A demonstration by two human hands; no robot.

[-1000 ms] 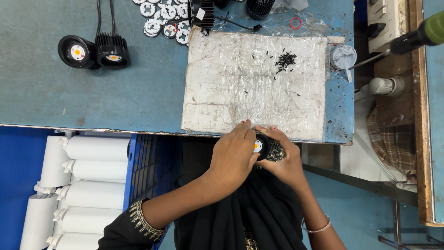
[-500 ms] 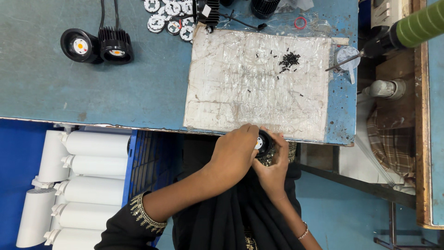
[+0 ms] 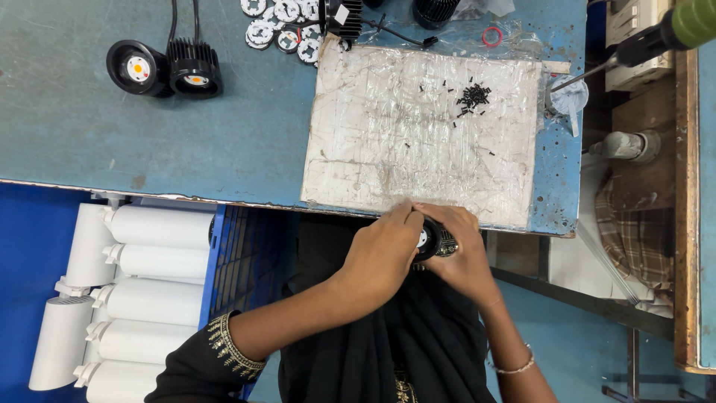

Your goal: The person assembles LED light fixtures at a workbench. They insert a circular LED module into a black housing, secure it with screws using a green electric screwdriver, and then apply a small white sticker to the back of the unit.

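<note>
Both hands hold one small black finned lamp body [image 3: 435,240] just below the table's near edge, over my lap. My left hand [image 3: 384,250] covers its left side, fingers curled over the white front disc. My right hand [image 3: 459,250] cups it from the right and beneath. Most of the lamp is hidden by the fingers. A white wrapped board [image 3: 418,127] lies on the blue table [image 3: 149,127] right above the hands, with a small heap of black screws [image 3: 473,97] on it.
Two black lamp bodies [image 3: 165,69] with cables stand at the far left of the table. White round discs [image 3: 276,26] lie at the far edge. A screwdriver with a green handle [image 3: 656,36] lies at the right. Several white cylinder housings [image 3: 127,291] are stacked below left.
The view shifted slightly. Both hands stay closed on the lamp body, and the right hand has slipped a little further beneath it.
</note>
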